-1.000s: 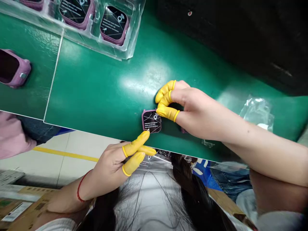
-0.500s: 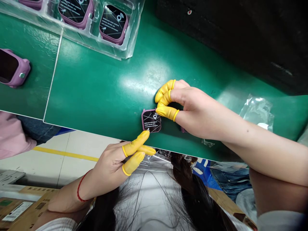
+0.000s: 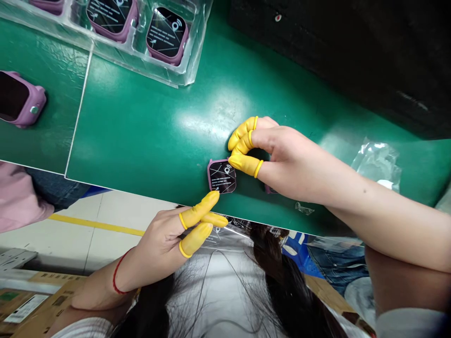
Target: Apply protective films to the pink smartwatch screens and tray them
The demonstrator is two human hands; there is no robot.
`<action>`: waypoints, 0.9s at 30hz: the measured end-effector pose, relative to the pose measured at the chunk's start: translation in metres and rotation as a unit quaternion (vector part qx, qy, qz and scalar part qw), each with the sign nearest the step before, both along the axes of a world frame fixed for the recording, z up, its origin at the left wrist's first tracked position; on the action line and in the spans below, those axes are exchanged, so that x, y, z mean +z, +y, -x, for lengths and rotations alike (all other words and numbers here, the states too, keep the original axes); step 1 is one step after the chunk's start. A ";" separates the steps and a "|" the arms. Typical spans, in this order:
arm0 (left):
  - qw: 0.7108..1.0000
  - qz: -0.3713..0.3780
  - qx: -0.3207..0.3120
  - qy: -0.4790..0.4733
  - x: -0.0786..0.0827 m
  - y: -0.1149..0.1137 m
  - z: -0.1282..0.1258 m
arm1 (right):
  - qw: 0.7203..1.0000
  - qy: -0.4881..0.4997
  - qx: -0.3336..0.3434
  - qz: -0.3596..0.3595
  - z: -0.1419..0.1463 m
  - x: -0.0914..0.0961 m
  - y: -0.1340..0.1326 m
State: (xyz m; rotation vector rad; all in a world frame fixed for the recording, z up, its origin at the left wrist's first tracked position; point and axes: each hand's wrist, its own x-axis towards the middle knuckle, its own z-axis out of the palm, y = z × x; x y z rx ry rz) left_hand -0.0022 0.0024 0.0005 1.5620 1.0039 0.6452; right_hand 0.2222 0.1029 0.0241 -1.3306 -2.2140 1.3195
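Observation:
A small purple watch body with a black printed screen film lies face up near the front edge of the green table. My left hand, with yellow finger cots, stretches its index fingertip to the watch's lower edge; its thumb and middle finger lie extended over a clear film at the table edge. My right hand is curled, its cot-covered thumb pressing the watch's upper right corner, the other fingertips bunched just above. A purple bit shows under its palm.
A clear tray holding purple watches sits at the top left. Another purple watch lies at the far left. A crumpled clear plastic bag lies at the right. A pink sleeve of another person is at the left edge.

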 end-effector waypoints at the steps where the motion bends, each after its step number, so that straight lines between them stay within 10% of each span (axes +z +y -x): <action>1: 1.000 0.004 -0.001 0.000 0.001 0.000 0.001 | 1.000 0.005 -0.016 0.010 -0.001 0.001 0.000; 9: 0.992 0.082 0.072 -0.067 0.010 -0.008 0.013 | 0.988 -0.005 -0.152 -0.029 -0.035 0.034 -0.004; 15: 0.942 0.121 0.304 -0.075 0.027 -0.010 0.013 | 0.972 0.010 -0.227 -0.065 -0.069 0.047 -0.030; 20: 0.943 0.128 0.290 -0.097 0.029 -0.008 0.017 | 0.956 0.018 -0.291 -0.041 -0.099 0.042 -0.052; 24: 0.942 0.112 0.303 -0.089 0.023 -0.009 0.015 | 0.963 0.010 -0.258 -0.076 -0.103 0.036 -0.057; 27: 0.957 0.133 0.244 -0.080 0.018 -0.008 0.013 | 0.981 -0.018 -0.106 -0.163 -0.078 0.030 -0.053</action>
